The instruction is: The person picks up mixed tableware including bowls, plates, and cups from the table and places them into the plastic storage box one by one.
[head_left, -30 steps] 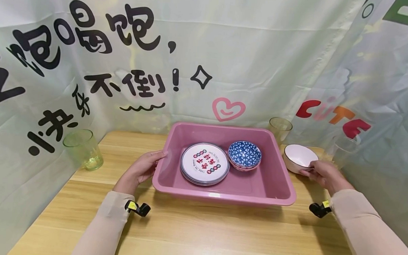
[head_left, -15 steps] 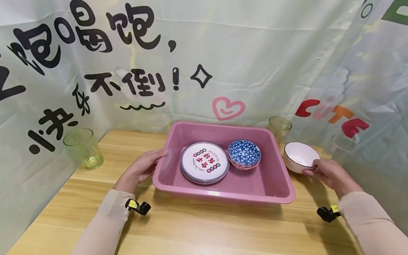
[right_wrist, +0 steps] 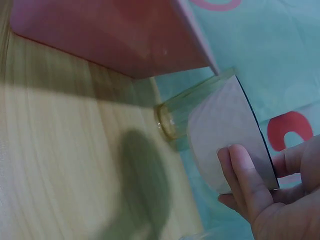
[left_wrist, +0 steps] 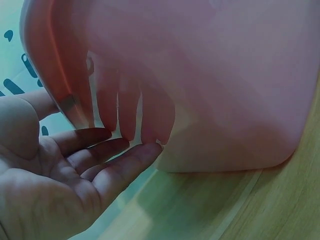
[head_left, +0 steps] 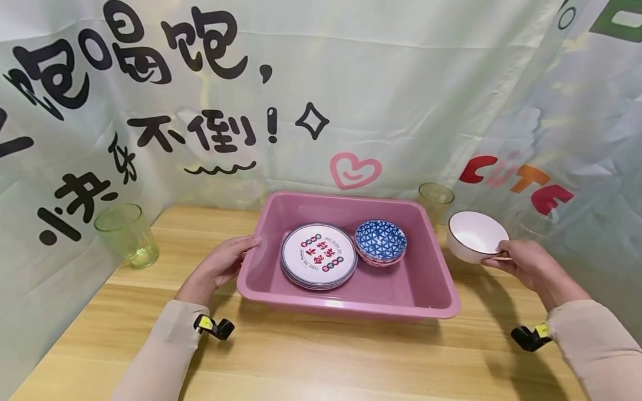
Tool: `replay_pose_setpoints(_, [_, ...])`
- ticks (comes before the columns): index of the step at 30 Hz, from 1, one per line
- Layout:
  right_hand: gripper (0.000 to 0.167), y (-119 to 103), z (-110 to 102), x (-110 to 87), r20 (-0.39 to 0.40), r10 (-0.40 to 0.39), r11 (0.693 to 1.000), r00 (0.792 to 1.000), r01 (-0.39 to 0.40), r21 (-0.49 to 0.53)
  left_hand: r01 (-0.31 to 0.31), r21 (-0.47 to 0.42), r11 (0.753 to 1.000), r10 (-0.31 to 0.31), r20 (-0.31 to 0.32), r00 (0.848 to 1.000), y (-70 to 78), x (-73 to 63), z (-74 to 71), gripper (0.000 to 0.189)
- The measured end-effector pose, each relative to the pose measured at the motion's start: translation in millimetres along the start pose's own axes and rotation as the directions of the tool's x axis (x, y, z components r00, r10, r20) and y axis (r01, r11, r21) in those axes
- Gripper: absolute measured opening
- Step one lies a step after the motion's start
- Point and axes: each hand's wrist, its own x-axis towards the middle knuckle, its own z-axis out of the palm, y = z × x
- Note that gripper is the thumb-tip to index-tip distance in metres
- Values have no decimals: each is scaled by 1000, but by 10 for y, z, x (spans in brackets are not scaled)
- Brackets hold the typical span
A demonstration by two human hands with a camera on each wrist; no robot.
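In the head view my right hand (head_left: 536, 270) pinches a white bowl (head_left: 473, 238) with a dark rim, thumb over the edge. The right wrist view shows the fingers flat on the outside of the bowl (right_wrist: 220, 130), which is tilted and held above the table. My left hand (head_left: 220, 265) holds the left side of a pink plastic basin (head_left: 344, 308). Its thumb goes over the rim and its fingertips touch the outer wall of the basin (left_wrist: 225, 90). Inside the basin lie a stack of white plates (head_left: 319, 256) and a blue-patterned bowl (head_left: 380, 241) stacked on a reddish one.
A green glass (head_left: 128, 235) stands at the far left of the wooden table (head_left: 315, 365). Behind the basin's right corner is an amber glass (head_left: 435, 198). A clear glass (head_left: 532, 222) stands behind the right hand. Printed cloth (head_left: 399, 97) hangs around the table.
My right hand has lifted the white bowl off the table and moved slightly right with it. The left hand keeps its hold on the basin. The head view has shifted a little.
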Motion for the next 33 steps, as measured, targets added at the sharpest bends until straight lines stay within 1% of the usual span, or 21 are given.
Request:
replay_pose_setpoints(4, [32,-98,40,-49,5,-13,999,1000,14,-39,-3,22,1000,3,-6,1000,13,-30,-7,59])
replay_pose_setpoints(7, [31,-168,64,-86,17,-22,998,1000,23,-58,-19,63,998,19,4,1000,42,-47,-3,58])
replay_pose_setpoints(9, [26,-210,91,-102,20,-31,996,999,33,-81,-36,104,994,35,8,999,65,-54,-1,57])
replay_pose_setpoints(12, [23,-263,150,-116,27,-46,991,999,49,-127,-52,159,986,51,11,999,102,-67,-2,56])
replay_pose_setpoints(17, [23,-322,263,-130,41,-68,984,997,74,-163,-61,231,971,57,22,998,175,-100,-4,56])
replay_pose_setpoints(20, [27,-351,317,-136,46,-88,979,995,95,-183,-77,280,957,69,38,997,241,-119,-5,55])
replay_pose_setpoints(23, [35,-383,362,-139,49,-104,972,993,112,-209,-102,330,938,92,48,995,346,-131,11,54])
replay_pose_setpoints(25, [41,-405,394,-141,49,-109,968,993,117,-221,-125,374,919,111,58,992,438,-136,42,54])
replay_pose_setpoints(26, [44,-415,412,-142,50,-110,967,993,119,-224,-136,412,901,121,61,991,490,-142,62,54])
replay_pose_setpoints(29, [50,-445,472,-147,59,-113,966,992,124,-226,-162,541,825,149,67,987,653,-151,150,56])
replay_pose_setpoints(32, [52,-473,535,-151,71,-116,967,991,129,-218,-169,640,749,169,63,984,813,-148,263,58])
replay_pose_setpoints(33, [52,-482,556,-152,75,-116,968,990,130,-215,-169,655,737,172,61,983,864,-141,310,58])
